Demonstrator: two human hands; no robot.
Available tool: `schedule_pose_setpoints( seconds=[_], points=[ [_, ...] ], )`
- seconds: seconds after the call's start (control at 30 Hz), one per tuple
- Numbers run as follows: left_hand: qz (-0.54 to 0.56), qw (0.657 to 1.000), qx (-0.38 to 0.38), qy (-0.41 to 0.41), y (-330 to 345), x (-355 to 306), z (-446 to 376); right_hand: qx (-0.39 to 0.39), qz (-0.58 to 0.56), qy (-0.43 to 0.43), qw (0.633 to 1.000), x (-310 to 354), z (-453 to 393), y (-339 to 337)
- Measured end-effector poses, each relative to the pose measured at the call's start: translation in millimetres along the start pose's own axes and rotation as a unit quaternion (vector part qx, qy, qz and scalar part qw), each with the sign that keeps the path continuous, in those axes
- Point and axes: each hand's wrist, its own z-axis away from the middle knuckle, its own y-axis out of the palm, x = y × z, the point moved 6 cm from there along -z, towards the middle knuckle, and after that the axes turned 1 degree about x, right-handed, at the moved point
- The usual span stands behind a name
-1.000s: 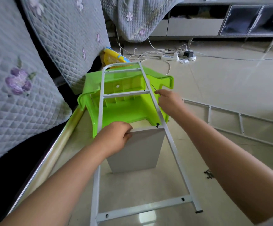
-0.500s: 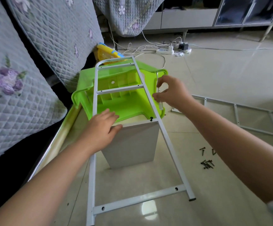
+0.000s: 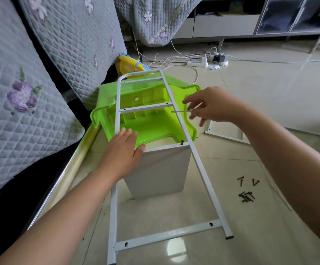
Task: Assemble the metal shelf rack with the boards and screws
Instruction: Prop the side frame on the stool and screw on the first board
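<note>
Tiled floor, white frame propped on green stool.
L hand flat, fingers relaxed, on board top edge; R hand pinches thin tool, tip hard to make out; screws near right.

Two bare forearms, left hand, right hand, no rings

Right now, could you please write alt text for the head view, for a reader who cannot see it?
A person's left hand rests flat on a grey board under a white metal ladder frame that leans on an overturned green plastic stool. The right hand pinches a thin metal tool above the frame; loose black screws lie on the tiled floor.
</note>
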Motion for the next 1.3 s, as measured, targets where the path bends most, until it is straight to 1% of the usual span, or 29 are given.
schedule_pose_setpoints(
  seconds=[0.07,0.13,0.2,0.27,0.37,0.43,0.6,0.77,0.83,1.0,1.07,1.3],
  points=[
    [-0.027,0.999,0.019,0.000,1.7,-0.8,0.0,-0.007,0.034,-0.027,0.999,3.2,4.9,-4.7],
    [-0.049,0.998,0.038,-0.001,4.2,-2.0,-0.1,-0.040,0.047,-0.043,0.997,4.1,4.7,-8.7],
    [-0.059,0.997,0.050,-0.004,3.9,-3.7,0.4,-0.048,-0.004,-0.034,0.998,3.2,3.8,-9.7],
    [-0.068,0.996,0.056,-0.004,3.0,-4.6,0.5,-0.029,-0.046,-0.032,0.998,6.0,4.2,-8.7],
    [-0.081,0.995,0.060,-0.012,2.8,-3.5,1.1,0.009,-0.093,-0.055,0.994,14.3,7.4,-4.4],
    [-0.081,0.995,0.060,-0.019,3.7,-2.7,2.1,-0.006,-0.103,-0.078,0.992,19.8,9.5,-4.2],
    [-0.081,0.995,0.052,-0.039,4.9,-0.5,3.2,-0.089,-0.030,-0.116,0.989,30.5,16.0,-16.4],
    [-0.097,0.994,0.040,-0.037,4.8,-0.9,4.3,-0.111,0.091,-0.150,0.978,39.9,24.0,-27.5],
    [-0.098,0.994,0.036,-0.037,5.4,-0.6,5.0,-0.106,0.123,-0.158,0.974,39.6,26.5,-25.0],
    [-0.106,0.993,0.036,-0.037,5.7,-0.4,4.6,-0.101,0.146,-0.178,0.968,42.9,30.8,-22.2],
    [-0.103,0.993,0.036,-0.036,5.6,-0.2,4.5,-0.102,0.157,-0.174,0.967,40.9,30.1,-22.8],
    [-0.099,0.994,0.037,-0.034,5.4,-0.2,5.3,-0.108,0.153,-0.186,0.965,41.2,30.1,-25.5]
  ],
)
